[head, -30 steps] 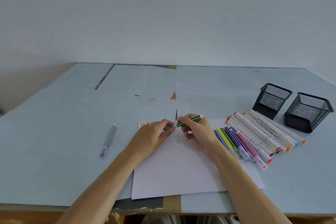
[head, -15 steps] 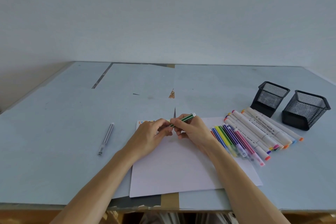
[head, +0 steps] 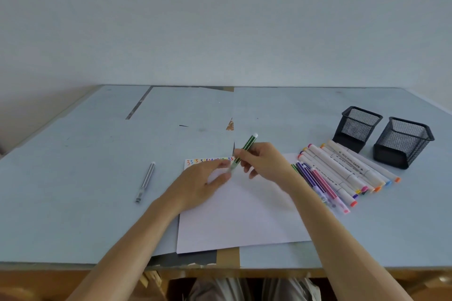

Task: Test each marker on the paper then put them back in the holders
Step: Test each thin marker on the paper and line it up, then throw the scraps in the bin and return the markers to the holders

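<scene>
Uncapping step, I'd say: right hand (head: pixel 265 164) pinches the green marker (head: pixel 244 151) tilted above the paper's (head: pixel 239 217) top edge, and left hand (head: pixel 203 184) pinches its clear cap end, which looks about off. Next likely a squiggle added to the colored row (head: pixel 210 161), then into a holder (head: pixel 357 127). Marker: slim, green-black striped, white end plug.

Plain pale wall (head: pixel 220 19) behind. Light-blue tabletop (head: pixel 73 178), scuffed, with seams, brown tape patch (head: pixel 228 256) at front edge. Soft, even light.
</scene>
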